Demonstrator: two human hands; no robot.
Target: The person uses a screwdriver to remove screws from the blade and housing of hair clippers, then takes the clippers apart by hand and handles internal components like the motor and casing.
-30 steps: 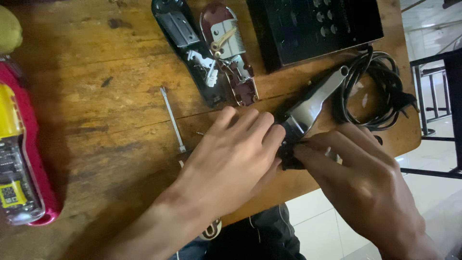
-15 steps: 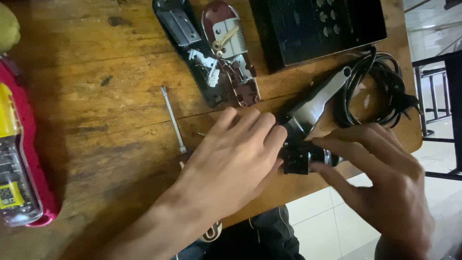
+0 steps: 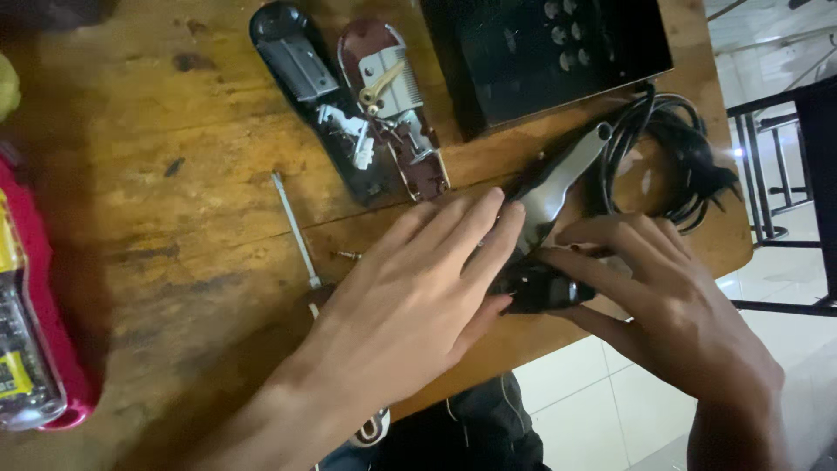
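Observation:
A hair clipper body with a silver and black casing lies slanted near the table's front right edge. My left hand rests flat against its lower end, fingers stretched toward it. My right hand pinches the black lower part of the clipper with its fingertips. A black power cord coils behind the clipper. Two opened clipper halves, one black and one dark red with a metal blade, lie further back on the table.
A thin screwdriver and a small screw lie on the wooden table left of my hands. A black box with round buttons stands at the back. A red case with a clear bottle is at far left. A metal stool stands at right.
My right hand has slid slightly back and uncovered the clipper's black lower part. My left hand has stayed against the clipper.

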